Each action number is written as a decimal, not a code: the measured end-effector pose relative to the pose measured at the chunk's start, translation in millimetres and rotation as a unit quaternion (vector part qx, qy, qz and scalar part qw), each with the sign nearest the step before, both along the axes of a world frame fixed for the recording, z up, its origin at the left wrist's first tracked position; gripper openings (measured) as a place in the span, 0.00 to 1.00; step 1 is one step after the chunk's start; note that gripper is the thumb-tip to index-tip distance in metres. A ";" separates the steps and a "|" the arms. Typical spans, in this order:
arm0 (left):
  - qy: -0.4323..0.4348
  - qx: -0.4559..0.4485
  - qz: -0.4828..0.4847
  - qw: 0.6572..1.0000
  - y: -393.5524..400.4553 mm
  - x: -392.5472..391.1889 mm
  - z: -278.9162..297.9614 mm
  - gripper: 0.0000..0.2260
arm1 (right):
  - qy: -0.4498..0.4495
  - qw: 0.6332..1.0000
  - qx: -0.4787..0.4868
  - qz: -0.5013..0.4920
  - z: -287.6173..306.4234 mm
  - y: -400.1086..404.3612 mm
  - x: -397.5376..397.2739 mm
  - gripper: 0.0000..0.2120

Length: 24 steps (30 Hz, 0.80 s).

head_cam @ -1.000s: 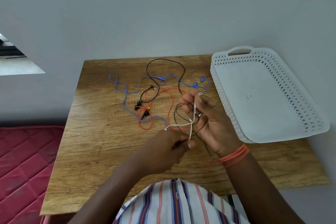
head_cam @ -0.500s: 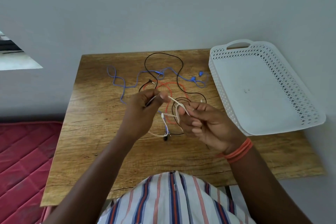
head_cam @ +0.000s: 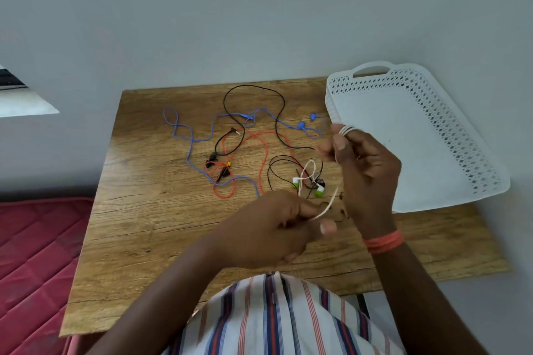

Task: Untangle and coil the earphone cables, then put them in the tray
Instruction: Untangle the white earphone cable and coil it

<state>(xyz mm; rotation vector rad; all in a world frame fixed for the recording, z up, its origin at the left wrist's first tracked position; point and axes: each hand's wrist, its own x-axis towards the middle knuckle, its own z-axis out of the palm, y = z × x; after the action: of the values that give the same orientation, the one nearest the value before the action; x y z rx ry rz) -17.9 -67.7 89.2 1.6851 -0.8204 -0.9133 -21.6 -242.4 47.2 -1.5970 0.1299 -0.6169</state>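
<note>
The white earphone cable (head_cam: 331,203) is up off the counter (head_cam: 150,210), strung between the two hands. Several turns of it are wound round the raised fingers (head_cam: 347,130) of the right hand (head_cam: 366,173), and from there it drops in a slack curve to the left hand (head_cam: 277,228), which has its fingers closed and pinches the strand near the thumb. The right hand is partly curled, fingers pointing up, with the wraps sitting near the fingertips. A loop of the same white cable hangs lower, over its two white-and-green earbuds (head_cam: 307,186), which lie on the wood just beyond the left hand.

Further out, three more cables sprawl loose and crossed over one another on the counter: a black cable (head_cam: 255,89) looping toward the far edge, a blue cable (head_cam: 190,141) running from the left side across to its blue earbuds (head_cam: 307,121), and an orange cable (head_cam: 264,158) in a big loop through the middle.

The white perforated tray (head_cam: 478,158) sits at the right end of the counter, against the wall, beside the right hand. An orange band (head_cam: 383,241) circles the right wrist. A red mattress (head_cam: 34,253) lies to the left, lower than the counter.
</note>
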 end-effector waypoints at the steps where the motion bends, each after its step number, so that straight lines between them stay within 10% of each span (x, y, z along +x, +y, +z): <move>1: -0.036 -0.018 0.021 0.999 1.7 3.5 10.0 0.14 | 0.012 0.999 -0.046 0.018 -1.9 -0.2 -4.0 0.06; 11: -0.091 -0.062 0.360 0.926 15.7 50.9 -15.2 0.12 | 0.209 0.880 0.150 0.400 6.5 -4.2 -18.2 0.11; 19: 0.007 0.001 0.275 0.961 1.7 34.9 -49.9 0.18 | 0.071 0.661 0.626 0.408 11.5 -9.3 0.8 0.10; 24: 0.061 0.006 0.089 0.994 -5.5 13.2 -51.7 0.13 | 0.025 0.801 0.591 0.091 17.9 -13.7 17.9 0.08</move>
<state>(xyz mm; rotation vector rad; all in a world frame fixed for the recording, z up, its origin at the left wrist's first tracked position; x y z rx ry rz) -4.7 -73.1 37.6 1.6653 -0.5734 -0.8897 -3.7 -256.2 65.1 -0.3843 0.3220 -0.2167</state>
